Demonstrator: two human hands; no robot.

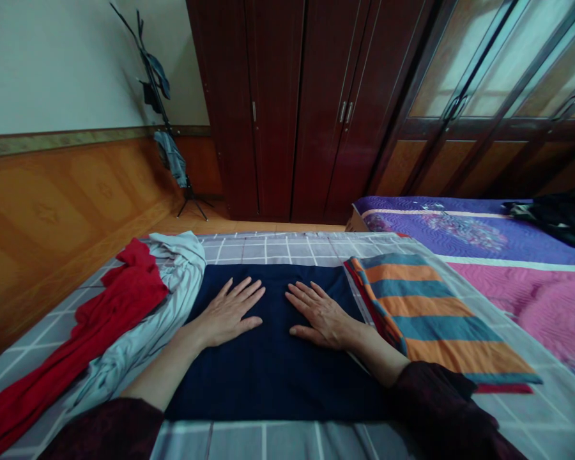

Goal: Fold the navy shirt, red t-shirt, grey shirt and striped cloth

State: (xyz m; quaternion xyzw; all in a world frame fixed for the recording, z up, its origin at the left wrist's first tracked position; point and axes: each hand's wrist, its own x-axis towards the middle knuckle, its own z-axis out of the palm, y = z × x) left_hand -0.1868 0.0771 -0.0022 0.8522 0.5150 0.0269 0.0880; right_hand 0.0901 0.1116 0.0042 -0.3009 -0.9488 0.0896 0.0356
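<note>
A dark navy folded cloth [273,364] lies flat on the grey checked bed sheet [278,249] in front of me. My left hand [230,313] rests palm down on its upper left part, fingers spread. My right hand [321,313] lies flat on its upper right part, fingers spread too. Neither hand grips anything. Both sleeves are dark maroon.
A red garment [100,319] and a pale striped garment [172,300] lie heaped at the left. A folded orange and teal striped cloth [426,313] sits at the right. Further right are a purple and pink quilt [508,268], a dark wardrobe [297,108] and a coat stand [163,108].
</note>
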